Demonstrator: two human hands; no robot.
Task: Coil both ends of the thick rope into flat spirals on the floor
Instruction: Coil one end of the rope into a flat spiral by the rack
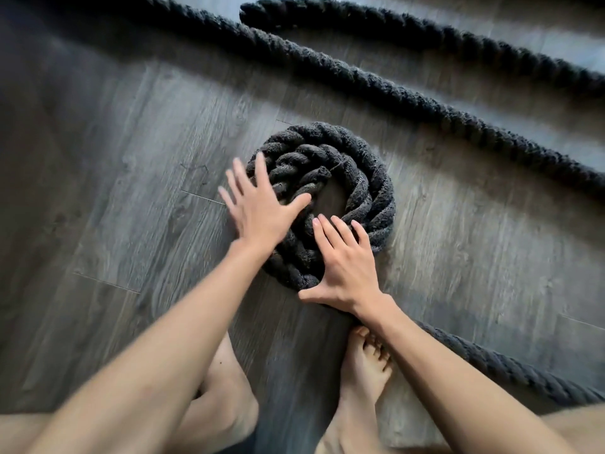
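A thick black twisted rope lies on the grey wood floor. One end is wound into a flat spiral [360,178] of about two turns, with a small gap of bare floor at its centre. My left hand [258,204] lies flat with fingers spread on the spiral's left side. My right hand [343,267] presses flat on the near edge of the spiral, thumb stretched out to the left. From under my right wrist the rope runs off to the lower right [497,362]. The other rope end [252,11] lies uncoiled at the top.
Two long straight stretches of the same rope [393,90] cross the floor diagonally behind the spiral, from upper left to right. My bare feet [363,365] stand just in front of the spiral. Grey wood floor [114,191] extends to the left.
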